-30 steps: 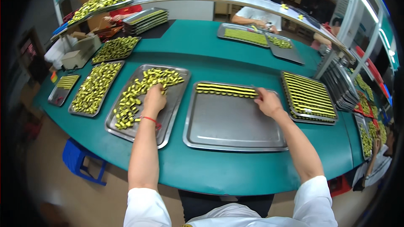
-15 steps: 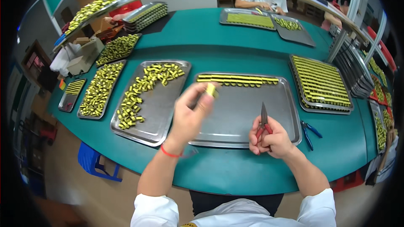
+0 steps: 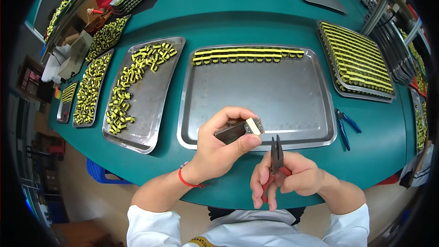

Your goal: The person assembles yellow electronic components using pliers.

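Observation:
Between the thumb and fingertips of my left hand [image 3: 217, 153] is a small component [image 3: 253, 126] with a pale yellow band and dark ends, like a little wound coil. A dark flat block [image 3: 230, 133] also lies within that hand's grasp, partly covered by the fingers. Close by on the right, my right hand [image 3: 295, 176] is closed around pliers [image 3: 277, 153] with red handles, their dark narrow jaws pointing up and apart from the component. Both hands are at the near edge of a metal tray [image 3: 251, 91], which has yellow-and-black components [image 3: 238, 56] lined up along its far side.
To the left, another tray [image 3: 153, 96] carries loose components, with a narrower full tray [image 3: 93, 89] beyond it. Stacked trays of neat rows [image 3: 356, 59] stand at the right. Blue-handled pliers [image 3: 346, 128] lie on the green table [image 3: 297, 29] beside the middle tray.
My left hand has come down and nearer to me with the component, now close to the pliers. My right hand has turned the pliers and shifted slightly left. The view has tilted downward.

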`<state>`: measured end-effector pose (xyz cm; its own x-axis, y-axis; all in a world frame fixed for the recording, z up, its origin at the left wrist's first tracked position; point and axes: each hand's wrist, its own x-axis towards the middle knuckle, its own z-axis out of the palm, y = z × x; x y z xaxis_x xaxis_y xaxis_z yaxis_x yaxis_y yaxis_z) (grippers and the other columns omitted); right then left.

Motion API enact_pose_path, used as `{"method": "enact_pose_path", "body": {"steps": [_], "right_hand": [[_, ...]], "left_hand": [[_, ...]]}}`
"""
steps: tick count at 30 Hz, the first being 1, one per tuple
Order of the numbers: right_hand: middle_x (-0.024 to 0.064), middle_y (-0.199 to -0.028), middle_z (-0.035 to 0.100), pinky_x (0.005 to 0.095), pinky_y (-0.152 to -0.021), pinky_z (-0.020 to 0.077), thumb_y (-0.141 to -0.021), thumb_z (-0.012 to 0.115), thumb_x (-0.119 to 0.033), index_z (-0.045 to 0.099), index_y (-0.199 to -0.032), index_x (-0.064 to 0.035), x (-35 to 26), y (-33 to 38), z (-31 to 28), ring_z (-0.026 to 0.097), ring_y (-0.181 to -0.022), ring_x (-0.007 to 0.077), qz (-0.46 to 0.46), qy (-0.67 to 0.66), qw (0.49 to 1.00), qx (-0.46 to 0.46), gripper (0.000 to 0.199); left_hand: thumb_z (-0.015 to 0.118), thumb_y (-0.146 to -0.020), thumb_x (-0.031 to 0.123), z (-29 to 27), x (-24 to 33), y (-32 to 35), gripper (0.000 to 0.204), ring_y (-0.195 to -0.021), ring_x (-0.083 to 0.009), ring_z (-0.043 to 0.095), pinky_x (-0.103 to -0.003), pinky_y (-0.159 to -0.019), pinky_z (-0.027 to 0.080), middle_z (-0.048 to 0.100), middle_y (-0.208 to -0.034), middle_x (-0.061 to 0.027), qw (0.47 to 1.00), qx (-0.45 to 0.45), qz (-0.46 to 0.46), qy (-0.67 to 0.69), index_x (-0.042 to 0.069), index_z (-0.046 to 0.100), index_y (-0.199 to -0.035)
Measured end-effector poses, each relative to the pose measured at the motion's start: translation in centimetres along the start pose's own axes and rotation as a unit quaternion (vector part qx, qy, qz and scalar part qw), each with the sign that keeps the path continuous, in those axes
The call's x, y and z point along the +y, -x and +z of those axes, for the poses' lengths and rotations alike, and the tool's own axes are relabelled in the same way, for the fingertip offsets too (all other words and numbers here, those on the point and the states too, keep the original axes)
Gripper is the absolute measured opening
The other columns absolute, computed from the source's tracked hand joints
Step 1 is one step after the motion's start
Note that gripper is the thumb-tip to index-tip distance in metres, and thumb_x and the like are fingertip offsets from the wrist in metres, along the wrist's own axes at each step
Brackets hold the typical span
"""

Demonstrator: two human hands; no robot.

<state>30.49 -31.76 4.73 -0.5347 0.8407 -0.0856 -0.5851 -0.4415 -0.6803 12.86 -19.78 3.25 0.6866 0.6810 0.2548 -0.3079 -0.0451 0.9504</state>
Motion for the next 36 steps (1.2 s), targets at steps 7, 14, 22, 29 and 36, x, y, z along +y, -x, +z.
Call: {"method": "enact_pose_path", "body": {"steps": [7, 14, 22, 29, 36], "right_hand": [[0.0246, -0.103, 0.058, 0.0422, -0.064, 0.0629, -0.065, 0.041, 0.013, 0.048, -0.105, 0.0033, 0.3, 0.0, 0.4, 0.067, -0.094, 0.0417, 0.042, -0.04, 0.998, -0.032, 0.042], [0.0248, -0.106, 0.055, 0.0436, -0.067, 0.0632, -0.065, 0.038, 0.013, 0.046, -0.109, 0.0032, 1.1, -0.3, 1.1, 0.065, -0.098, 0.0435, 0.086, -0.091, 0.992, -0.025, 0.046], [0.0247, -0.105, 0.055, 0.0447, -0.067, 0.0632, -0.066, 0.038, 0.012, 0.046, -0.107, 0.0029, 1.2, -0.3, 1.2, 0.065, -0.097, 0.0435, 0.091, -0.112, 0.989, -0.031, 0.044], [0.0236, -0.095, 0.057, 0.0374, -0.051, 0.0576, -0.064, 0.038, 0.012, 0.046, -0.102, 0.0033, 1.1, -0.1, 1.2, 0.066, -0.083, 0.0387, 0.081, -0.094, 0.992, -0.003, 0.04], [0.0226, -0.087, 0.057, 0.0331, -0.044, 0.0488, -0.063, 0.037, 0.012, 0.045, -0.099, 0.0039, 0.6, -0.2, 0.7, 0.064, -0.071, 0.0328, 0.043, -0.045, 0.997, 0.042, 0.039]], "left_hand": [[0.08, -0.082, 0.011, 1.3, 0.4, 0.0, 0.041, -0.085, -0.0121, 0.058, -0.025, -0.073, 0.049, 0.061, -0.099, -0.0093, 0.999, 0.03, -0.005, 0.015, -0.002, 0.057, -0.113], [0.085, -0.074, 0.004, 0.4, -1.0, 0.0, 0.043, -0.079, -0.0144, 0.059, -0.025, -0.065, 0.046, 0.062, -0.093, -0.0107, 0.939, 0.018, 0.217, -0.266, 0.0, 0.059, -0.109], [0.085, -0.07, -0.004, 0.8, -1.4, 0.6, 0.049, -0.074, -0.0148, 0.059, -0.024, -0.06, 0.045, 0.062, -0.09, -0.0111, 0.947, 0.031, 0.209, -0.241, 0.002, 0.056, -0.109], [0.08, -0.068, -0.012, 1.2, -1.1, 0.7, 0.05, -0.076, -0.0163, 0.061, -0.026, -0.062, 0.049, 0.061, -0.09, -0.011, 0.942, 0.021, 0.225, -0.248, 0.001, 0.056, -0.11], [0.068, -0.066, -0.018, 1.2, -0.5, 0.2, 0.051, -0.078, -0.0226, 0.066, -0.029, -0.067, 0.054, 0.066, -0.091, -0.0139, 0.92, 0.021, 0.217, -0.325, -0.001, 0.06, -0.113]]}}
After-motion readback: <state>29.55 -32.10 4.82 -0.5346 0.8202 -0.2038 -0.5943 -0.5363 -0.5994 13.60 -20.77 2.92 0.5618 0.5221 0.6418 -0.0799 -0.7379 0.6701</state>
